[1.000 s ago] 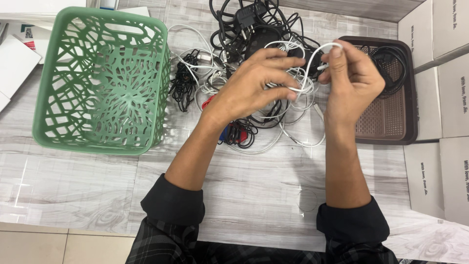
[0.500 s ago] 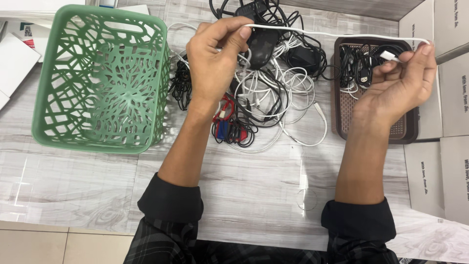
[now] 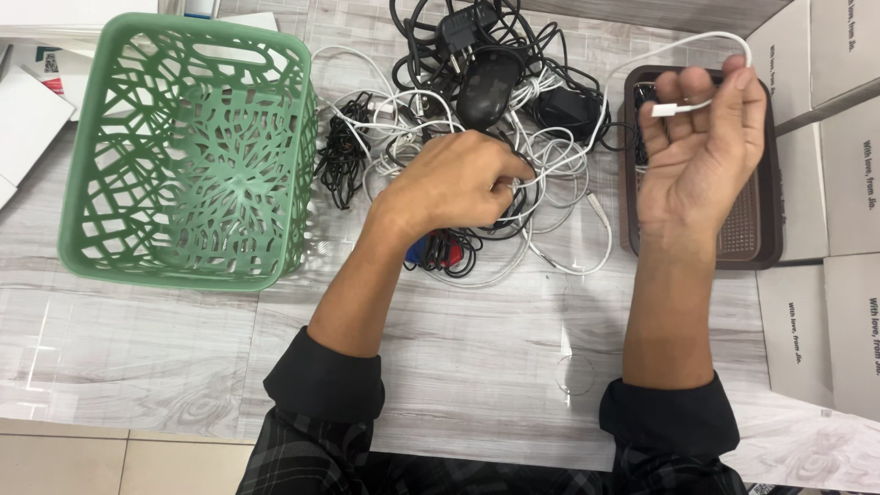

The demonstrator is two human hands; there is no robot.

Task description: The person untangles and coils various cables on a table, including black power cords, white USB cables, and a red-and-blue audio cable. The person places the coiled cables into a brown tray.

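White cable (image 3: 587, 137) runs between both hands above the grey wood-grain table (image 3: 458, 367). Its long axis lies roughly left to right, rising towards the right. One end, a small white plug (image 3: 666, 110), lies across the fingers of the right hand (image 3: 701, 151) and points left. From there the cable loops up over the fingertips, arcs leftward over the brown tray (image 3: 770, 220) and drops into the tangle.

Right hand: raised, palm towards the camera, fingers curled together, thumb pressing the cable against the forefinger near the top of the loop. It hangs over the brown tray.

Left hand (image 3: 458, 183): knuckles up, fingers closed in a loose fist, pinching the white cable at its right edge, directly on the pile of cables (image 3: 440, 110).

The pile holds mixed black and white leads, a black mouse (image 3: 483, 87) near the middle, a black plug (image 3: 458, 27) at the top and red and blue connectors (image 3: 435, 252) just below the left wrist.

Green openwork basket (image 3: 183, 147) stands left of the pile, just beside it. White cartons (image 3: 843, 183) line the right edge.
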